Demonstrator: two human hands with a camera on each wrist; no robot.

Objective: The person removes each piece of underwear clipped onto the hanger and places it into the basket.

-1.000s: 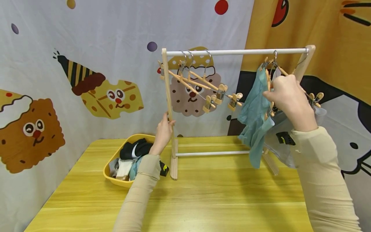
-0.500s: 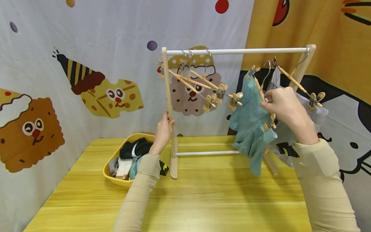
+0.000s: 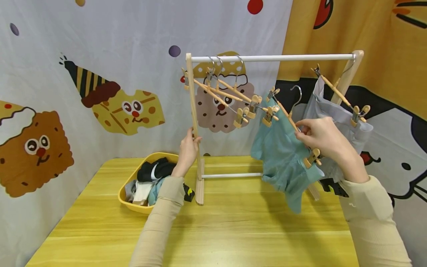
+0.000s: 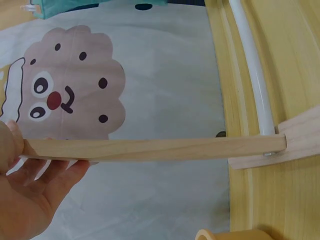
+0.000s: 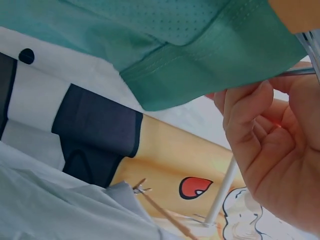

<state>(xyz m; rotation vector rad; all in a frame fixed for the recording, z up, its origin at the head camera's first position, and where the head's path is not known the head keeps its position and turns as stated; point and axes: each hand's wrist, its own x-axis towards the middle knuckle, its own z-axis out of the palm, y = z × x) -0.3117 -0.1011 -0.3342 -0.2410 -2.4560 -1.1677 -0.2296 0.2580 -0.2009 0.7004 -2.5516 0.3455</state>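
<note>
Behind everything hangs a cartoon-printed curtain point(image 3: 143, 33), and beneath both your hands spreads a yellow wood-grain desk point(image 3: 217, 237). Your right hand point(image 3: 321, 139) pinches the wooden bar of a clip hanger point(image 3: 285, 112) between thumb and fingers. A second ago that hanger's metal hook was up at the white top rail point(image 3: 283, 58); now it sits well below the rail and clear of it, just above and left of your right hand. So the hanger and its load look to be carried by that hand alone, off the rack. The teal shorts point(image 3: 283, 155) hang below and left of your right hand, held by a clip near each end of the tilted bar (the lower clip is just under your fingers). With your right hand lower, more of the pale grey garment point(image 3: 335, 109) shows behind and above it, clipped to its own hanger.

Your left hand point(image 3: 187, 152) has not shifted: its fingers curl round the rack's left post point(image 3: 192, 100), which seems to steady the frame. Up and right of that hand, three hangers point(image 3: 233, 89) stay on the rail without garments. Down and left of it, the yellow basket point(image 3: 140, 210) holds folded clothes point(image 3: 146, 174).
</note>
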